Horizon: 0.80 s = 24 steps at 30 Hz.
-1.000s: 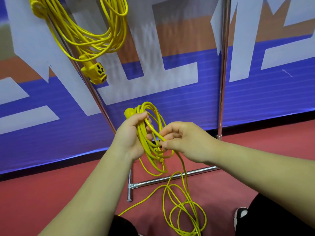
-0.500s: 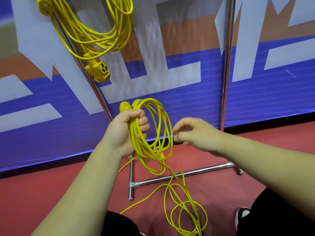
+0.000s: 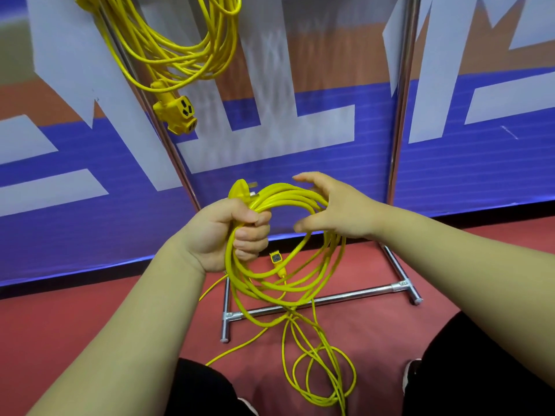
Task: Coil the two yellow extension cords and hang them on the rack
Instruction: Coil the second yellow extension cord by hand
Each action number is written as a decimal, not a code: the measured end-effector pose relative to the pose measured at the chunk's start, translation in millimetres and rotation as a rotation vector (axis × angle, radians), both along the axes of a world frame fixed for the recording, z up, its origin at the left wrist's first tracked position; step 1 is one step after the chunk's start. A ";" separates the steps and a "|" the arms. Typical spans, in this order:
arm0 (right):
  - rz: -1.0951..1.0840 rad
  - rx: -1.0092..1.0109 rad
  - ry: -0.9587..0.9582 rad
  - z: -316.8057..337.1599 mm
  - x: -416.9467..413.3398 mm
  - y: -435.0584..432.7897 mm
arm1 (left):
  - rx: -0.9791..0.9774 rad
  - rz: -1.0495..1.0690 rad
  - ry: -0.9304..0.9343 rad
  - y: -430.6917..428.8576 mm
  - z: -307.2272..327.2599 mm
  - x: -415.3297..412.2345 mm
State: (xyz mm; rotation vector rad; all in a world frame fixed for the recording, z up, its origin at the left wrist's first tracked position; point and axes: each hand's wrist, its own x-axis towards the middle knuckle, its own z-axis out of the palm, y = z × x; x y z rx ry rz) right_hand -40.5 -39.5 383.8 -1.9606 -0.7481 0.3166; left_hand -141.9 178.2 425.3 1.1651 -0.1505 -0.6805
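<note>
One yellow extension cord (image 3: pixel 168 52) hangs coiled at the top left on the metal rack (image 3: pixel 401 121), its socket block (image 3: pixel 177 114) dangling below. My left hand (image 3: pixel 228 235) grips the loops of the second yellow cord (image 3: pixel 288 283) near its plug (image 3: pixel 240 189). My right hand (image 3: pixel 333 211) is at the coil's right side, fingers spread and loosely curved over the top loops. The rest of this cord lies in loose loops on the red floor (image 3: pixel 321 382). Its small socket end (image 3: pixel 275 258) hangs inside the coil.
The rack's base bar (image 3: pixel 324 301) and feet lie on the red floor right under the coil. A blue, white and orange banner wall (image 3: pixel 300 163) stands close behind the rack. My dark-trousered knees (image 3: pixel 480 370) and a shoe (image 3: pixel 410 373) are at the bottom.
My right hand has let go of the strand it pinched, opened and moved to the coil's right side. The coil in my left hand has spread wider.
</note>
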 end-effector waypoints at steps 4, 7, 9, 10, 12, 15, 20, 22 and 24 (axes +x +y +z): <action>-0.030 0.065 0.017 5.5 -1.7 -1.9 | 0.056 0.090 -0.086 2.2 0.0 -0.2; -0.032 0.152 0.089 10.0 -3.3 -7.2 | 0.109 0.266 -0.171 3.9 -2.5 1.4; 0.004 0.248 0.207 13.1 -3.3 -14.0 | 0.146 0.372 -0.219 4.8 -3.2 3.5; 0.022 0.282 0.249 15.9 -5.0 -17.2 | 0.160 0.410 -0.237 5.3 -3.7 5.0; 0.056 0.301 0.307 20.2 -8.0 -22.0 | 0.179 0.463 -0.269 6.1 -3.5 7.6; 0.125 0.250 0.346 25.9 -8.6 -28.4 | 0.203 0.558 -0.333 5.0 0.6 10.2; 0.259 0.334 0.410 29.3 -13.0 -35.8 | -0.007 0.736 -0.262 11.1 11.0 15.3; 0.271 0.347 0.495 23.1 -17.4 -34.3 | -0.050 0.785 -0.224 11.8 11.9 15.1; 0.324 0.363 0.579 19.8 -22.0 -33.2 | -0.068 0.798 -0.203 11.5 12.2 14.8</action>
